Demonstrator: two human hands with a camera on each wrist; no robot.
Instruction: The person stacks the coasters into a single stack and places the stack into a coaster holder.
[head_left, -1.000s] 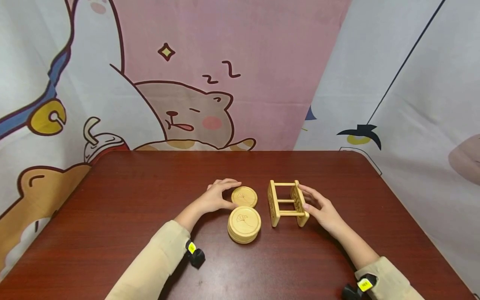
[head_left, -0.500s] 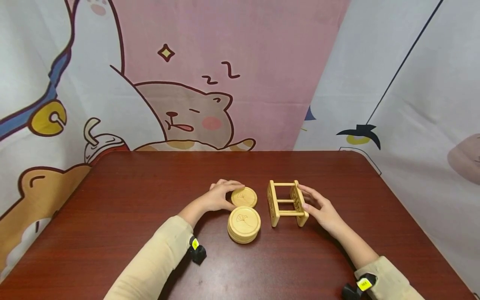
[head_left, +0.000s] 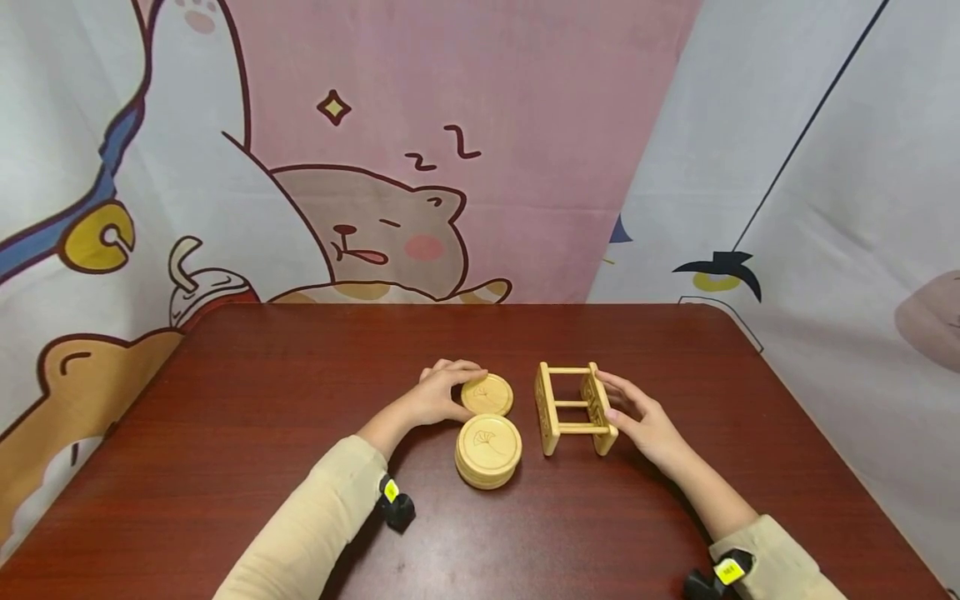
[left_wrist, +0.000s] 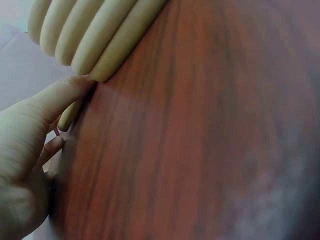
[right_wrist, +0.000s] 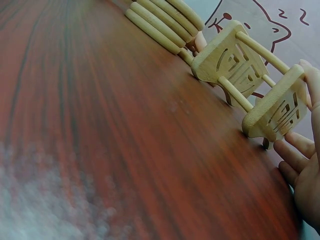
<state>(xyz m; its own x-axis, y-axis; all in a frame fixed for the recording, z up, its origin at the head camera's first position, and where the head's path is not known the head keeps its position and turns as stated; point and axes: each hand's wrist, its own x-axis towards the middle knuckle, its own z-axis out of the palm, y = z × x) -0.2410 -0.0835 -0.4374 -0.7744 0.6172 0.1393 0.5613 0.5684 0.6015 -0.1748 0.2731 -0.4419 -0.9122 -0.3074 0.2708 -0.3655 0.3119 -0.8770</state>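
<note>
Two round wooden groups sit mid-table in the head view: a single coaster (head_left: 489, 395) with a carved leaf, and nearer, a stack of coasters (head_left: 489, 448). My left hand (head_left: 431, 398) holds the single coaster's left side, fingertips at its far rim and thumb at its near rim, beside the stack. The left wrist view shows the thumb (left_wrist: 75, 89) right under the stack's edge (left_wrist: 95, 37). To the right stands a wooden coaster rack (head_left: 547, 412) with cut-out side panels joined by rods. My right hand (head_left: 651, 429) grips its right panel (right_wrist: 285, 105) between thumb and fingers.
The dark red-brown table (head_left: 315, 350) reaches back to a cartoon-printed curtain (head_left: 525, 125). Black wrist cameras hang by both sleeves, the left one (head_left: 399, 510) over the table. A narrow gap separates the coasters from the rack.
My left hand has shifted slightly right, closer around the single coaster. The rack, the stack and my right hand stay in place.
</note>
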